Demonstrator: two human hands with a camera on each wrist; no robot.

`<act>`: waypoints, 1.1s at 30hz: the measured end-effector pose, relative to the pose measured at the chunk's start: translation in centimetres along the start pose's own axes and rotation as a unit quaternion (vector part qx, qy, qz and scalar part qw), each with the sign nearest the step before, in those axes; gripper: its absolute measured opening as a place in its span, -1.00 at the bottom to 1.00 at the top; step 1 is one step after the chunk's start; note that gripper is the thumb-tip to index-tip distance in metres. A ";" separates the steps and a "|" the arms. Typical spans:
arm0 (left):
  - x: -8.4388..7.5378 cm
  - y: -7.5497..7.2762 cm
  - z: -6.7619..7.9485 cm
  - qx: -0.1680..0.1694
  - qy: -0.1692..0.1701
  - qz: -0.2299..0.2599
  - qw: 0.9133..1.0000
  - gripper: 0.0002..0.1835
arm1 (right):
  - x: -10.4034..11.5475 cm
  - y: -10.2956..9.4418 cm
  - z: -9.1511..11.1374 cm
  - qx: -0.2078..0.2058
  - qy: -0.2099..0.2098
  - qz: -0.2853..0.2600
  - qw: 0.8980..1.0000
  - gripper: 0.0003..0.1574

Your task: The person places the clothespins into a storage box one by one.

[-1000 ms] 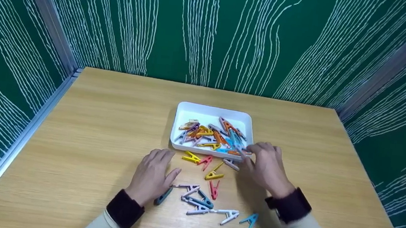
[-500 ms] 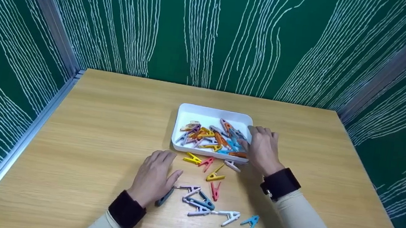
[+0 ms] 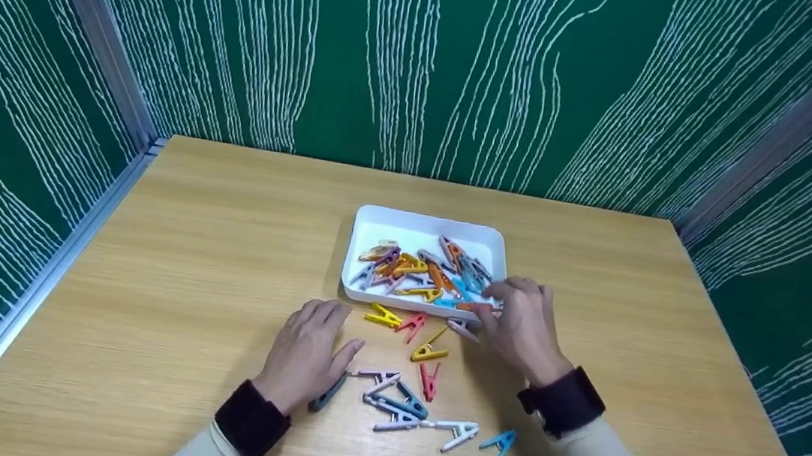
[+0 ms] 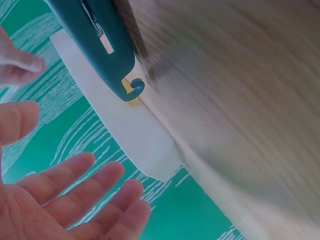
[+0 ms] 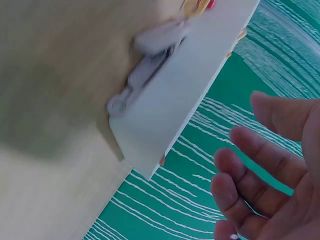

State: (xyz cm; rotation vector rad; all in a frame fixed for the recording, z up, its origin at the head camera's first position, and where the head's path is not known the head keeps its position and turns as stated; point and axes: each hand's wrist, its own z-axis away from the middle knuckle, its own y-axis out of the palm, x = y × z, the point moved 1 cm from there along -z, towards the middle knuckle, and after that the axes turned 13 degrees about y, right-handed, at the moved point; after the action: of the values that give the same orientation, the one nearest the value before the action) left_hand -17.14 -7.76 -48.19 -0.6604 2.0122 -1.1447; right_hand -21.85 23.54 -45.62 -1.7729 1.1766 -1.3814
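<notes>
Right hand: fingers loosely bent, thumb apart, we see nothing pinched. Left hand: fingers extended, holding nothing, teal clip just beside. White tray, frame centre, near right fingers; clips piled inside, more on table, lower centre. We judge clips light, stiff, springy; take by handle ends.

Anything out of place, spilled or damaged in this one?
Nothing looks damaged. Several clips lie outside the white tray, which could suggest a spill, but the chain-like row beside the left hand looks deliberate.
</notes>
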 end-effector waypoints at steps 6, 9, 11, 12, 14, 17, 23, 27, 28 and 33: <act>0.0 0.0 0.0 -0.006 0.002 -0.002 1.000 -0.40 | -0.4 0.6 2.2 0.024 -0.015 0.021 0.999 -0.89; 0.0 0.0 0.0 -0.012 0.006 -0.006 1.000 -0.41 | -0.6 1.3 2.6 0.032 -0.030 0.048 0.998 -0.89; 0.0 0.1 0.1 -0.017 0.012 -0.008 1.000 -0.41 | -0.8 1.7 2.8 0.036 -0.042 0.068 0.996 -0.89; 0.0 0.1 0.1 -0.020 0.016 -0.009 1.000 -0.42 | -0.9 1.9 2.8 0.037 -0.049 0.078 0.995 -0.88; 0.0 0.2 0.2 -0.024 0.023 -0.011 0.999 -0.42 | -1.0 2.2 3.0 0.040 -0.056 0.092 0.993 -0.86; -0.1 0.2 0.2 -0.027 0.026 -0.016 0.999 -0.43 | -1.1 2.4 3.1 0.049 -0.056 0.096 0.993 -0.83; -0.2 0.0 0.0 -0.021 0.024 -0.018 0.999 -0.42 | -1.1 2.2 3.4 0.065 -0.048 0.088 0.993 -0.78; -0.3 0.0 -0.1 -0.014 0.017 -0.014 1.000 -0.42 | -0.9 1.9 3.6 0.071 -0.050 0.080 0.993 -0.77; -0.3 0.0 -0.1 -0.015 0.017 -0.014 1.000 -0.43 | -0.9 1.9 3.7 0.070 -0.051 0.079 0.993 -0.76; -0.3 0.1 0.0 -0.015 0.013 -0.011 1.000 -0.42 | -0.7 2.1 3.8 0.072 -0.040 0.103 0.991 -0.51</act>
State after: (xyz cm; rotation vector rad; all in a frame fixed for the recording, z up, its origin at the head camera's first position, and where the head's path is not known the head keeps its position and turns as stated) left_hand -16.95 -7.53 -48.23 -0.6868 2.0531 -1.1433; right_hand -18.88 23.01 -48.73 -1.5457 1.1513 -1.2320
